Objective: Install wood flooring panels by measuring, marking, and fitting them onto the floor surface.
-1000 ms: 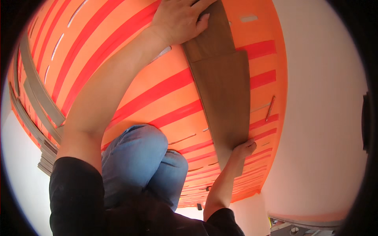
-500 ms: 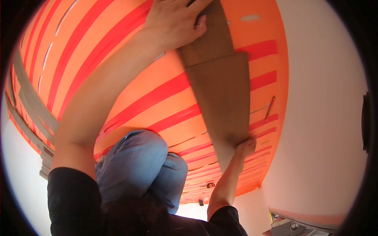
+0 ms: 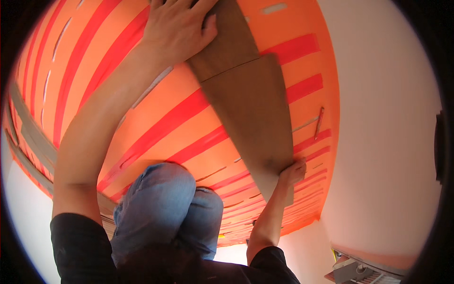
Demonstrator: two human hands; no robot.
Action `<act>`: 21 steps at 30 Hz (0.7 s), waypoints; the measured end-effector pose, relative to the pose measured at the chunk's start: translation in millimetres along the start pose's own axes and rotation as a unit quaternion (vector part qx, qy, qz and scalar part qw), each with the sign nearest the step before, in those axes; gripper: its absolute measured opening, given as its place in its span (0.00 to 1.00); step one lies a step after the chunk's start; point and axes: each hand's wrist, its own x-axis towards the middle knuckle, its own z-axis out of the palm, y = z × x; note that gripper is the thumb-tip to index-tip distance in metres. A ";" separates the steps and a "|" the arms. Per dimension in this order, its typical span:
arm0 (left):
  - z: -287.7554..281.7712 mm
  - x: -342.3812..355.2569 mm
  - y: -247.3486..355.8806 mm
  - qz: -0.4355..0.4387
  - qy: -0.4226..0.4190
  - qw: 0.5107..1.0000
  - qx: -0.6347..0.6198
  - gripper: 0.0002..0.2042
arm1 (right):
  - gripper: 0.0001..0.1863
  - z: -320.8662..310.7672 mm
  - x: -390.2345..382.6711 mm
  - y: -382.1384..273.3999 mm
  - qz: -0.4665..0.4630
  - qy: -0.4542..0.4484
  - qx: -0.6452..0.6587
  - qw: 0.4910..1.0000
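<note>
My left hand (image 3: 176, 31) lies spread at the top of the view on a brown plank (image 3: 227, 33), fingers apart and partly cut off by the frame edge. A second brown plank (image 3: 246, 113) meets it at a seam and runs down toward the lower right. My right hand (image 3: 293, 171) has its fingers wrapped at this plank's right edge, near its lower end. Both planks lie on an orange sheet (image 3: 189, 85) with red stripes. My bent knees in blue jeans (image 3: 163, 199) rest on the sheet, left of the lower plank.
Long grey-brown boards (image 3: 33, 128) lie along the far left. A thin red tool (image 3: 319, 123) lies right of the planks. A pale wall (image 3: 378, 104) borders the sheet on the right. Grey objects (image 3: 350, 270) sit in the lower right corner.
My left hand and the upper plank have shifted left and up in the view, along with the striped sheet, as the viewpoint moved. My right hand stays on the lower plank.
</note>
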 end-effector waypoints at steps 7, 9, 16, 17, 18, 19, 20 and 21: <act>3.0 -2.6 -1.4 0.021 0.035 0.999 -0.003 0.24 | 0.26 -18.5 11.3 -9.0 -0.006 -0.068 0.056 0.996; 8.4 -5.7 -4.5 0.024 0.039 0.999 -0.008 0.23 | 0.21 -32.5 31.6 -31.8 0.023 -0.067 0.045 0.996; 1.4 -34.2 -7.1 -0.022 -0.006 0.994 -0.104 0.22 | 0.20 -43.5 114.1 -81.8 -0.215 -0.160 -0.063 0.961; -1.2 -45.1 -3.2 -0.024 -0.007 0.994 -0.106 0.22 | 0.17 -50.3 121.8 -93.6 -0.209 -0.201 -0.100 0.952; -4.5 -56.8 3.2 -0.040 -0.007 0.993 -0.109 0.23 | 0.15 -57.4 129.3 -104.2 -0.201 -0.241 -0.138 0.939; -7.0 -66.8 10.5 -0.056 -0.006 0.992 -0.113 0.24 | 0.15 -62.4 132.9 -113.2 -0.200 -0.241 -0.142 0.939; -11.2 -74.4 16.0 -0.058 -0.003 0.992 -0.113 0.24 | 0.13 -65.9 134.0 -126.5 -0.179 -0.270 -0.150 0.934; -10.8 -80.5 21.6 -0.046 0.005 0.990 -0.130 0.26 | 0.12 -69.7 136.3 -138.9 -0.157 -0.297 -0.159 0.928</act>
